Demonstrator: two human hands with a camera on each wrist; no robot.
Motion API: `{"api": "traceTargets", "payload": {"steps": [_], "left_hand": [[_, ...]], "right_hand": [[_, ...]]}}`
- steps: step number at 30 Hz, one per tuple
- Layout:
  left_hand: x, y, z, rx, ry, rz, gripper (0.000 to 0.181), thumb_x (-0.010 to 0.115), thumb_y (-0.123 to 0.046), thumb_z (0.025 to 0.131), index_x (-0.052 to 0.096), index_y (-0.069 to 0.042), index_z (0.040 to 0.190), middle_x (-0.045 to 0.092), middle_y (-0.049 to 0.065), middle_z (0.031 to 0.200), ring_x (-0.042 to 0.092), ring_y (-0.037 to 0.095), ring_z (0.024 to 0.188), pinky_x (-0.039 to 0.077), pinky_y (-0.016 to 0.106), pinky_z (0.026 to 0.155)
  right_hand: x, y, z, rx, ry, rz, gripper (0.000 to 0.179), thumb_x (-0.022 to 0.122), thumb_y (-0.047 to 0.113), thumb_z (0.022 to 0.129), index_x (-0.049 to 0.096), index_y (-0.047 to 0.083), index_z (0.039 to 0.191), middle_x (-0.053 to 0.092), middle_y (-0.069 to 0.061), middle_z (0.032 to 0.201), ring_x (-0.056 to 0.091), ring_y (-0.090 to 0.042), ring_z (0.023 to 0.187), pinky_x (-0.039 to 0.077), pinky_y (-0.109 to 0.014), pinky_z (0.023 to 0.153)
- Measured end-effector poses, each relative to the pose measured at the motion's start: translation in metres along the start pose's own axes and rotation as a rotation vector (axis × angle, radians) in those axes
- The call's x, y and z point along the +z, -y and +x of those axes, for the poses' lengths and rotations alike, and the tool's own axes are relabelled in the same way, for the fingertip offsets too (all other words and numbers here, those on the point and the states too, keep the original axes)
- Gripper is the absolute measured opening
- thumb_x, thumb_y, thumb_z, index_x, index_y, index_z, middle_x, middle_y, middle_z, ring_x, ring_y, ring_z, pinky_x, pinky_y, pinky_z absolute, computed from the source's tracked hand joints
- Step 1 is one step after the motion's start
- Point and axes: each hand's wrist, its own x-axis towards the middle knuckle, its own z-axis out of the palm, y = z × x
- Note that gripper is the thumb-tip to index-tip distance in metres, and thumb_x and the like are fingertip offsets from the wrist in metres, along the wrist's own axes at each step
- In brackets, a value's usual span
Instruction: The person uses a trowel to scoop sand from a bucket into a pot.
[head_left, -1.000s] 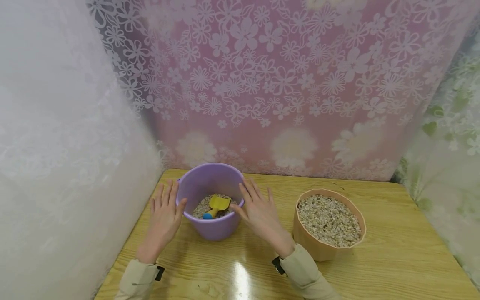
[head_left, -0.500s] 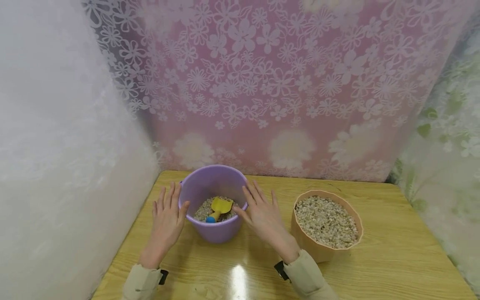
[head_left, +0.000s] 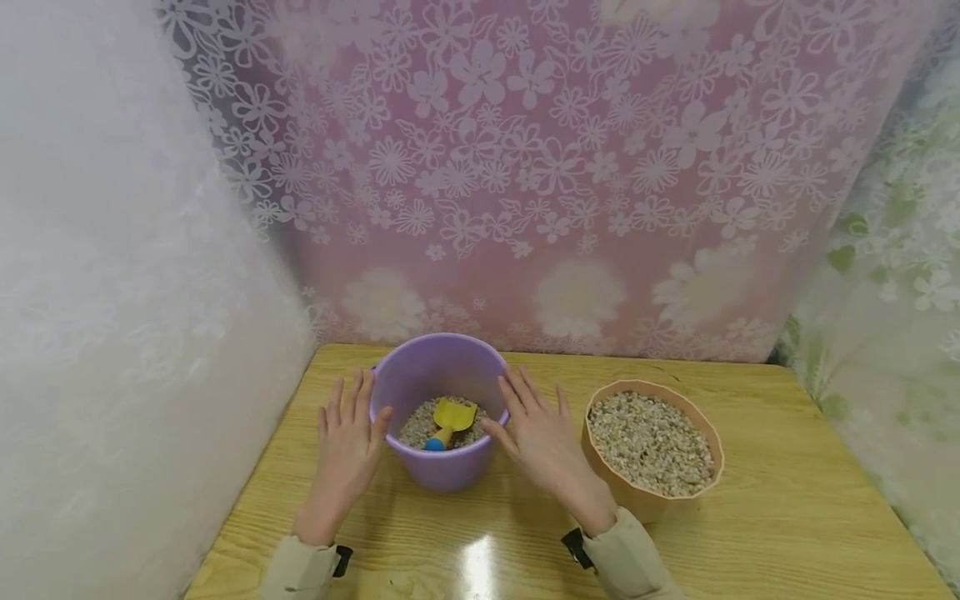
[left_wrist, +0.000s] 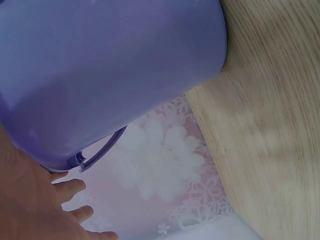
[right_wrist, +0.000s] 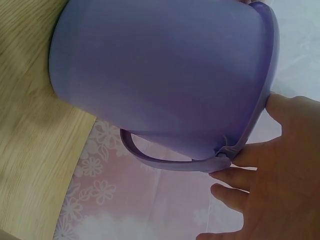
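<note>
In the head view a purple bucket (head_left: 446, 471) stands on the table, left of the middle. Pale gravel (head_left: 414, 429) covers its bottom, and a toy shovel (head_left: 454, 414) with a yellow blade and a blue handle end lies on top. My left hand (head_left: 348, 446) touches the bucket's left rim with fingers spread and fairly straight. On the opposite side my right hand (head_left: 551, 442) rests its thumb and fingertips against the rim, other fingers extended. The bucket's handle (right_wrist: 160, 162) hangs down behind it in the right wrist view.
To the right stands an orange pot (head_left: 630, 487) filled nearly to the brim with gravel. The wooden table (head_left: 780, 533) ends at a pink flowered curtain (head_left: 480, 208) behind. A white sheet (head_left: 150, 292) hangs along the left.
Between both hands, the bucket has shifted to the right and slightly nearer, closer to the orange pot. The shovel and gravel moved along inside it.
</note>
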Motion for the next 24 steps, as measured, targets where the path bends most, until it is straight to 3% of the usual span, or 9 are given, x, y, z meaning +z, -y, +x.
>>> {"api": "traceTargets", "payload": {"steps": [9,24], "left_hand": [[0.005,-0.009,-0.004,0.012,-0.023,-0.026,0.06,0.042,-0.036,0.109,0.027,-0.007,0.159,0.025,0.019,0.165,0.012,0.046,0.152,0.009,0.074,0.112],[0.02,-0.014,-0.005,0.028,-0.057,-0.08,0.059,0.044,-0.034,0.109,0.028,-0.008,0.159,0.03,0.014,0.164,0.013,0.044,0.152,0.009,0.075,0.112]], "right_hand": [[-0.003,-0.004,-0.008,-0.004,-0.054,-0.001,0.069,0.052,0.051,0.103,0.042,0.005,0.154,0.032,-0.012,0.163,0.027,-0.03,0.152,0.014,-0.067,0.117],[-0.003,-0.011,-0.017,0.028,-0.052,-0.011,0.067,0.043,0.052,0.106,0.037,0.007,0.156,0.026,-0.008,0.165,0.022,-0.026,0.153,0.012,-0.066,0.118]]}}
